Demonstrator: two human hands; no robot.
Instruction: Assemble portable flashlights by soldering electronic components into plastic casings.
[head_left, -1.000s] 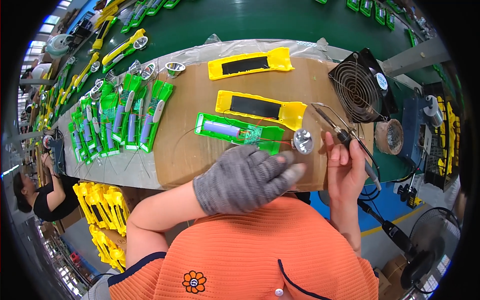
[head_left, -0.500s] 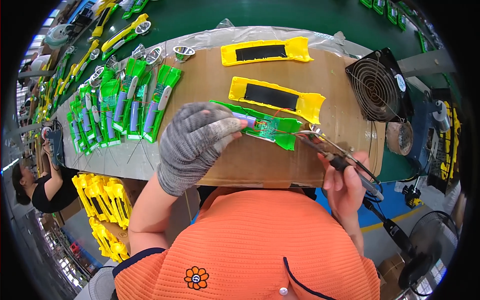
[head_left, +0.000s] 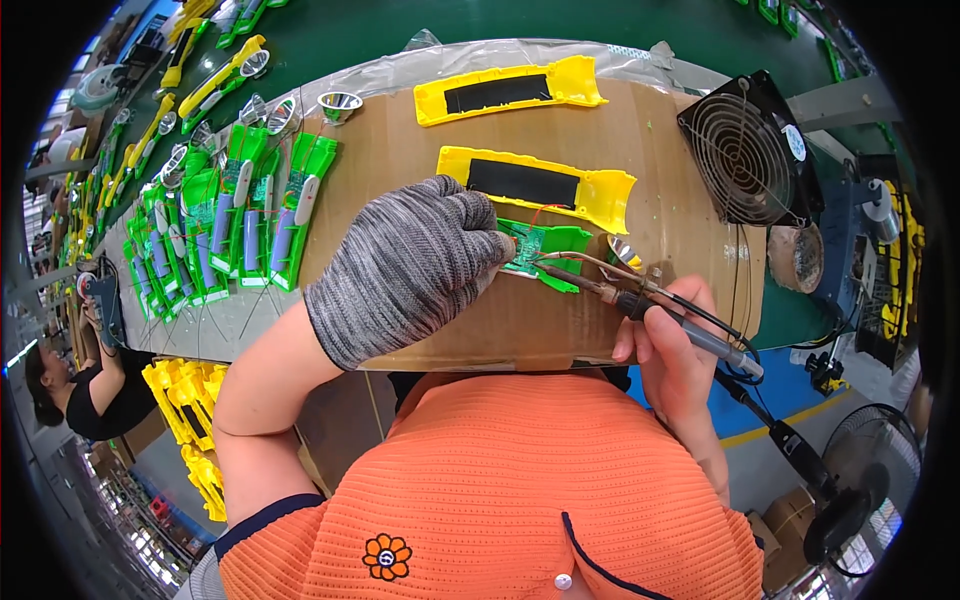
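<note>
My left hand [head_left: 415, 265], in a grey knit glove, bends over a green flashlight shell [head_left: 563, 242] on the cardboard, hiding its left part. The fingertips are pinched together at the left edge of the small circuit board [head_left: 524, 246]; whatever they hold is hidden. In my bare right hand [head_left: 676, 358] is a soldering iron [head_left: 712, 343], its tip pointing left at the board. A red wire arches above the board. Just right of the shell lies a shiny reflector cup [head_left: 624, 251], partly behind the iron. A yellow shell half [head_left: 604, 196] with a black pad lies directly behind.
Another yellow shell half [head_left: 574, 82] lies farther back on the cardboard [head_left: 380, 150]. Several green shells with batteries [head_left: 285, 235] are lined up at left. A square fan [head_left: 745, 150] and a tape roll [head_left: 795, 258] stand at right. Another person [head_left: 90, 385] sits far left.
My left hand has moved right and down over the shell, now covering the battery. The soldering iron's tip has shifted left toward the board. The whole view has shifted slightly.
</note>
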